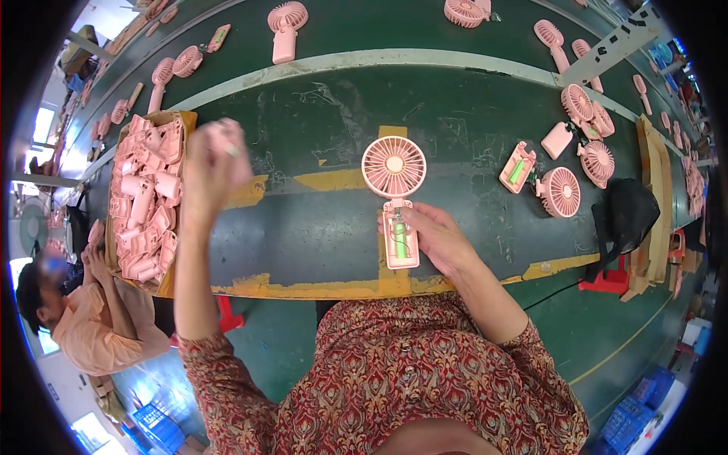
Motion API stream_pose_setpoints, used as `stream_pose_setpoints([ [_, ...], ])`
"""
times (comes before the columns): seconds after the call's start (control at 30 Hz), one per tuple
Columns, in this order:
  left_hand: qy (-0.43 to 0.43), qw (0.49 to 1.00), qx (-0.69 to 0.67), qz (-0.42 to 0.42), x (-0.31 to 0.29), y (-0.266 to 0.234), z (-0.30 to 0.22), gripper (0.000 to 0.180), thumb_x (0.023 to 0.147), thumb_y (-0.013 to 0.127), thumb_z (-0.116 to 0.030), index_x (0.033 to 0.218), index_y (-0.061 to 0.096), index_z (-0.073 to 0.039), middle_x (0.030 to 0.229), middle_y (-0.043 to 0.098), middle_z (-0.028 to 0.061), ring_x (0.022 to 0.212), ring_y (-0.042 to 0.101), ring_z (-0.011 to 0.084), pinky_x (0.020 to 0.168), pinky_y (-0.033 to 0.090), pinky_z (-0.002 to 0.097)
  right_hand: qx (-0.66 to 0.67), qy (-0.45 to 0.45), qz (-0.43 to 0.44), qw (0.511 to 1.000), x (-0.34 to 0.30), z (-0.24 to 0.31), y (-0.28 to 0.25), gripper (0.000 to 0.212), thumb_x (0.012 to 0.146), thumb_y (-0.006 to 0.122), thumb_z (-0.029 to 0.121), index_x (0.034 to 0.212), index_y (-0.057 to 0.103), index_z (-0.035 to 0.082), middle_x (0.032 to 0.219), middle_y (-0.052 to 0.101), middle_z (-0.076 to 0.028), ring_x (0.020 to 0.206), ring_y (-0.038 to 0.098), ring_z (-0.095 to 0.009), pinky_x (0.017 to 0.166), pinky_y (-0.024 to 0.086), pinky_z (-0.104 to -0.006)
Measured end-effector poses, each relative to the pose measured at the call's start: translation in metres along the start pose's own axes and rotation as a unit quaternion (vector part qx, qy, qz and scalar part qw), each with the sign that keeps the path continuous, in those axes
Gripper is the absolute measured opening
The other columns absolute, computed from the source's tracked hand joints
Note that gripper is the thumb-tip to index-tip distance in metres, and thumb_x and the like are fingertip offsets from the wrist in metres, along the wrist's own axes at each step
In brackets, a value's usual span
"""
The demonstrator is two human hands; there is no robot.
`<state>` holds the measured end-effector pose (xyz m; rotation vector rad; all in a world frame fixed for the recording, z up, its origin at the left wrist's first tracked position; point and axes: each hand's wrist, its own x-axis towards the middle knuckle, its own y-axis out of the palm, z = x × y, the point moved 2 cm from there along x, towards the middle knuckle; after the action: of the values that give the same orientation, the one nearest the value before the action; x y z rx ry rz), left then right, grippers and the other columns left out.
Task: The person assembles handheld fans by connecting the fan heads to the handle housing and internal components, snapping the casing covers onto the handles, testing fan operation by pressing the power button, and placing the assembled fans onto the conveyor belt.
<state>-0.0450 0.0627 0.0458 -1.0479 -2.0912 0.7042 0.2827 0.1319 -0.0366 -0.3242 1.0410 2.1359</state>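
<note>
A pink handheld fan [393,167] lies on the table in front of me, its round grille at the far end. The handle shell [402,262] is uncovered, showing a green battery [400,236] and thin wires. My right hand [438,233] grips this handle near the hinge, thumb on top. Raised at the left, my left hand [206,171] holds a pink plastic cover [231,150], blurred by motion. Just beside that hand stands a cardboard box [187,121] heaped with pink plastic shells [144,197].
At the right lie several fans [561,192], an uncovered handle [518,167] with a green battery and a dark bag or cap [633,216]. A pale rail [379,58] crosses behind, with more fans [287,30] beyond. Another person [106,311] sits at the left.
</note>
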Motion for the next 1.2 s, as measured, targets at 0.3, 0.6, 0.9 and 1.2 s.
stream_pose_setpoints([
  [0.3, 0.067, 0.979, 0.138, 0.136, -0.099, 0.080, -0.091, 0.058, 0.075, 0.070, -0.017, 0.123, 0.042, 0.001, 0.109, 0.053, 0.0188, 0.098, 0.055, 0.0309, 0.085, 0.044, 0.0390, 0.012, -0.007, -0.010, 1.000, 0.002, -0.010, 0.003, 0.033, 0.093, 0.051, 0.019, 0.115, 0.049, -0.006, 0.106, 0.061, -0.015, 0.097, 0.062, -0.021, 0.085, 0.050, -0.0312],
  [0.6, -0.082, 0.965, 0.178, 0.174, -0.128, 0.083, -0.096, 0.043, 0.069, 0.069, -0.021, 0.099, 0.050, 0.004, 0.095, 0.056, 0.0200, 0.087, 0.057, 0.0353, 0.073, 0.048, 0.0415, 0.019, -0.016, -0.001, 1.000, 0.002, -0.011, 0.007, 0.036, 0.094, 0.050, 0.022, 0.118, 0.048, -0.005, 0.111, 0.059, -0.014, 0.101, 0.059, -0.019, 0.087, 0.048, -0.0304],
  [0.9, -0.053, 0.980, 0.076, 0.174, -0.135, 0.076, -0.153, 0.054, 0.074, 0.067, -0.025, 0.111, 0.041, 0.004, 0.068, 0.061, 0.0161, 0.056, 0.063, 0.0307, 0.053, 0.051, 0.0390, 0.119, -0.002, 0.061, 0.991, -0.008, -0.002, 0.010, 0.037, 0.090, 0.041, 0.011, 0.125, 0.042, -0.002, 0.118, 0.054, -0.010, 0.107, 0.053, -0.016, 0.094, 0.042, -0.0330],
  [1.2, 0.027, 0.975, 0.140, 0.168, -0.133, 0.099, -0.161, 0.062, 0.076, 0.066, -0.026, 0.122, 0.042, 0.009, 0.064, 0.060, 0.0133, 0.050, 0.060, 0.0255, 0.048, 0.048, 0.0347, 0.080, -0.006, 0.099, 0.992, -0.014, 0.001, 0.014, 0.050, 0.084, 0.038, 0.002, 0.133, 0.033, -0.002, 0.126, 0.047, -0.011, 0.113, 0.049, -0.019, 0.097, 0.039, -0.0343],
])
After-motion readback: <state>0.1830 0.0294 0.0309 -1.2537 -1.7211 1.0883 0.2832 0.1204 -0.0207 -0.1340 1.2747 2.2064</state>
